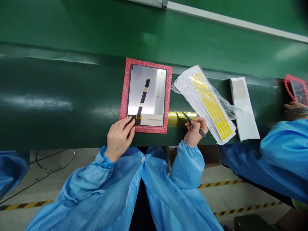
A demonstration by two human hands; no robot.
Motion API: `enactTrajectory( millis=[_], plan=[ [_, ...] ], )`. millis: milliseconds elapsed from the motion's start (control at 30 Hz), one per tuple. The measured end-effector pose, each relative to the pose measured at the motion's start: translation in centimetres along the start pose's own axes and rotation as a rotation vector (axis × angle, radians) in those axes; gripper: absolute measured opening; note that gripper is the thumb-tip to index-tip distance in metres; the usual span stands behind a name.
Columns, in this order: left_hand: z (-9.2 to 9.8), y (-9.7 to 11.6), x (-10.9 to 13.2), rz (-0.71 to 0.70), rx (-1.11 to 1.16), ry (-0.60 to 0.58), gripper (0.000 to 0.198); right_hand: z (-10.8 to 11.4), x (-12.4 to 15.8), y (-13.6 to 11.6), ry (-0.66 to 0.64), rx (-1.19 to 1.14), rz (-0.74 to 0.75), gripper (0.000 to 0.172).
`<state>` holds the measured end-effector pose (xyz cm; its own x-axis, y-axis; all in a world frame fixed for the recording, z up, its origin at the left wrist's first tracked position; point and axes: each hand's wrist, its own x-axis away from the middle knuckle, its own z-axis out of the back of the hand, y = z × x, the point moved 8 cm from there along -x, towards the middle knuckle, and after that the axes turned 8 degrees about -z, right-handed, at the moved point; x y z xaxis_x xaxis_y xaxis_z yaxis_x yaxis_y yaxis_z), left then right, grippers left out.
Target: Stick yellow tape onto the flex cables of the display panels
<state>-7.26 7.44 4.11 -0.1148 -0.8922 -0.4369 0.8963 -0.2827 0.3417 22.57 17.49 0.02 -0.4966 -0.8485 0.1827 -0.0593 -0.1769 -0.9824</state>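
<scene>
A tablet-sized display panel [146,93] lies face down on a pink bubble-wrap mat [144,129], with a black and gold flex cable [143,96] running diagonally across its silvery back. My left hand [119,138] rests on the panel's lower left corner, its fingertips next to the cable's foot, where a small yellow tape piece shows. My right hand [196,130] pinches black tweezers [190,119] just right of the mat. Their tip points up-left, near a yellow tape strip [176,118]. A sheet of yellow labels [211,104] lies in clear plastic to the right.
Everything lies on a dark green conveyor belt [72,106]. A white card [243,109] lies further right. Beyond it, a co-worker's hand [295,109] and blue sleeve [284,150] sit beside a red-framed panel [298,89]. Hazard-striped floor [221,183] shows below the belt.
</scene>
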Motion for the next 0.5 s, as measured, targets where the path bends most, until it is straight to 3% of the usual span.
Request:
enactTrajectory(
  millis=[100, 233, 300, 400, 500],
  plan=[
    [0.6, -2.9, -1.6, 0.132, -0.011, 0.066, 0.017, -0.1, 0.0, 0.0, -0.01, -0.026, -0.005, 0.006],
    [-0.6, -6.2, -4.2, 0.28, -0.261, -0.029, 0.031, 0.0, -0.1, 0.1, -0.02, -0.093, -0.011, 0.005],
    [-1.6, -7.0, -5.1, 0.303, -0.235, -0.085, 0.026, 0.0, -0.1, 0.1, -0.026, -0.121, -0.01, 0.005],
    [-2.0, -8.1, -5.6, 0.408, 0.089, -0.06, 0.021, 0.1, -0.1, 0.1, -0.031, -0.137, -0.009, 0.004],
    [-2.7, -9.6, -4.9, 0.703, 0.633, 0.003, 0.033, 0.2, -0.1, 0.2, -0.032, -0.141, -0.016, 0.004]
  ],
)
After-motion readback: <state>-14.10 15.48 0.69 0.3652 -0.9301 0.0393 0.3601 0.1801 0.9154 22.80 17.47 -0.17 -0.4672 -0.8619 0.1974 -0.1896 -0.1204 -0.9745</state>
